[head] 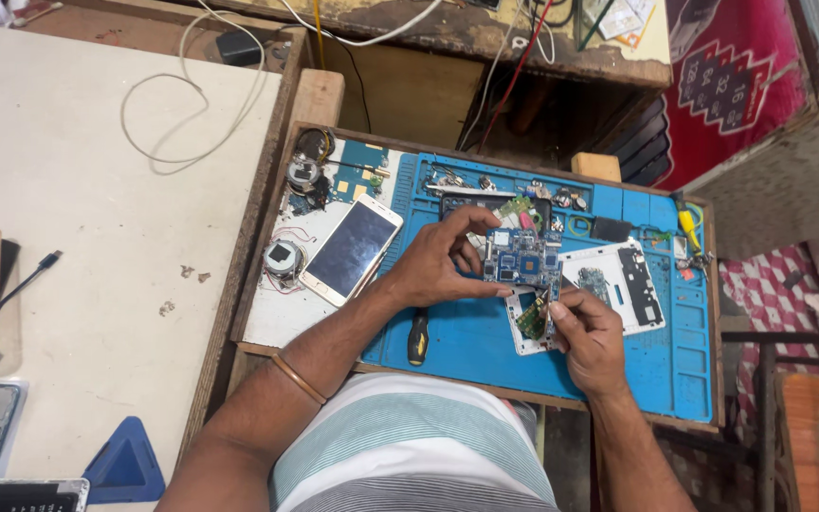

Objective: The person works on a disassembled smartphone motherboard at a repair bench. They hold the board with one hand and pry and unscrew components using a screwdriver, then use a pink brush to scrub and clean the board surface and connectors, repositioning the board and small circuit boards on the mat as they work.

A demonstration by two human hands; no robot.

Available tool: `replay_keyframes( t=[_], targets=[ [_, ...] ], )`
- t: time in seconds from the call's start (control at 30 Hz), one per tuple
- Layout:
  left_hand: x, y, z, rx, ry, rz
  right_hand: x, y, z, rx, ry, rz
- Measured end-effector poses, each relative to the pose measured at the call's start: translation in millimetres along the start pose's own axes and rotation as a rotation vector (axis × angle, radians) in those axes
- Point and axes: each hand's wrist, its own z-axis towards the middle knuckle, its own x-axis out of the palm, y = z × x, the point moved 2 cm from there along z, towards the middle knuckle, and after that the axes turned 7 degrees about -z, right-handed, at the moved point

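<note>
blue repair mat [485,351] fills the right part of a wooden tray [267,199] set on a bench. left hand [433,265] pinches the top edge of a blue circuit board [523,258], thumb and fingers curled round it, holding it just above mid-mat. right hand [588,337] is closed, fingertips pinching a small green board piece [531,320] at the circuit board's lower edge; whether a tool is in that grip cannot be told. white phone frame [618,280] lies flat just right of the board, partly under it. white smartphone [351,248] lies tilted, face up, at the mat's left border, near the left wrist. black-handled screwdriver [417,337] lies under the left forearm. small parts crowd the mat's far compartments; bare blue shows along the near edge and the right side. pale tabletop [87,237] left of the tray holds a looped white cable [196,123] and a few devices at its left edge.
</note>
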Motion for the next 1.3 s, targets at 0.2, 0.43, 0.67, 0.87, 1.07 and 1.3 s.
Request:
replay_keyframes(
  t=[0.2, 0.43, 0.67, 0.87, 1.07, 1.3],
  targets=[
    [0, 3, -2, 0.05, -0.06, 0.025, -3, 4, -2, -0.147, -0.061, -0.113],
    [-2, 6, 1, 0.044, -0.149, 0.083, -4, 17, -3, -0.146, -0.154, -0.034],
    [-1, 4, 3, 0.067, -0.143, 0.055, -2, 19, -3, -0.289, -0.067, -0.173],
    [-2, 3, 3, 0.058, -0.122, 0.099, 1, 20, -4, -0.218, -0.101, -0.296],
    [3, -3, 0, 0.097, -0.09, 0.149, 9, 34, -4, -0.255, -0.062, -0.441],
    [2, 2, 1, 0.075, -0.133, 0.09, 13, 47, -4, -0.342, 0.004, -0.469]
  ],
)
